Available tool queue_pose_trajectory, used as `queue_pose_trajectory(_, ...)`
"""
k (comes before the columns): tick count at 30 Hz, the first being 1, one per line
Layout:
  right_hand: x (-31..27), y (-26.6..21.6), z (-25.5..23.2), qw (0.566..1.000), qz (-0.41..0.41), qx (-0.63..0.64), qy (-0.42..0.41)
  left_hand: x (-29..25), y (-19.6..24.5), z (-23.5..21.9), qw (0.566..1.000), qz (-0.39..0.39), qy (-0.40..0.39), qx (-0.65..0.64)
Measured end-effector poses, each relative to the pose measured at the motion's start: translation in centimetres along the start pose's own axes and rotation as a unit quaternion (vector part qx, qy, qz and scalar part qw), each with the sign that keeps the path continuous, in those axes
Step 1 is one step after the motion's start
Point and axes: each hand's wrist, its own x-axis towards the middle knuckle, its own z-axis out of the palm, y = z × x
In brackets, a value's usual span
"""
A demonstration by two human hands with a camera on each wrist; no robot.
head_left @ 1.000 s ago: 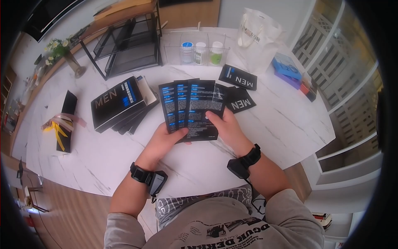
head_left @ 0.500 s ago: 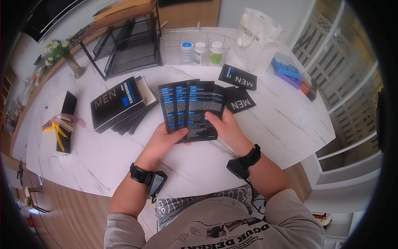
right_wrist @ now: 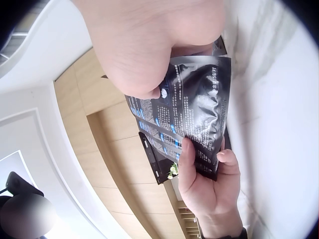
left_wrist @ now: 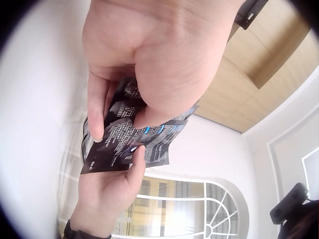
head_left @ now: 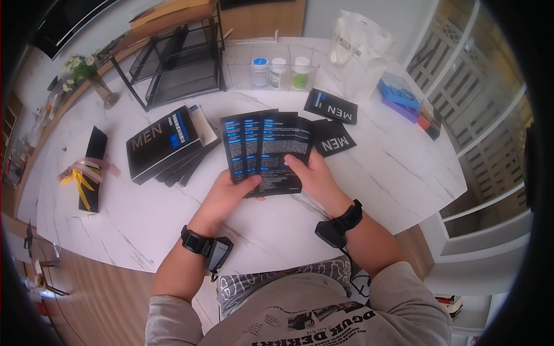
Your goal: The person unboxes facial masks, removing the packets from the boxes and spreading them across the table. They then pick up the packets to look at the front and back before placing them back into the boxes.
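Note:
Several black foil packets (head_left: 281,135), printed in white and blue, are fanned out over the table in the head view. My left hand (head_left: 231,193) grips their lower left part, thumb across the front. At the right edge, my right hand (head_left: 316,177) holds them with its thumb pressed on the printed side. In the left wrist view, the fingers of the left hand (left_wrist: 164,64) reach behind the packets. Creased, shiny foil (right_wrist: 202,99) shows between both hands in the right wrist view. Just beyond the fan, partly covered by it, lies a black MEN packet (head_left: 339,140).
Black MEN boxes (head_left: 156,147) are stacked at left, near a ribboned black box (head_left: 89,187). Another MEN packet (head_left: 332,108) lies at right. Behind stand a mesh rack (head_left: 179,69), a clear organizer with bottles (head_left: 278,75), a white bag (head_left: 360,57) and blue boxes (head_left: 398,92).
The fanned packets have tilted slightly, and the glare on the upper right one has faded. Both hands keep their grip in nearly the same place.

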Motion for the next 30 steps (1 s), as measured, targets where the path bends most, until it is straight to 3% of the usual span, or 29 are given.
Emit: queue_pose_trajectory(30, 0.08, -0.34, -0.15, 0.997, 0.038, 0.067, -0.006, 0.08, 0.05, 0.02, 1.0, -0.001, 0.019, -0.016)
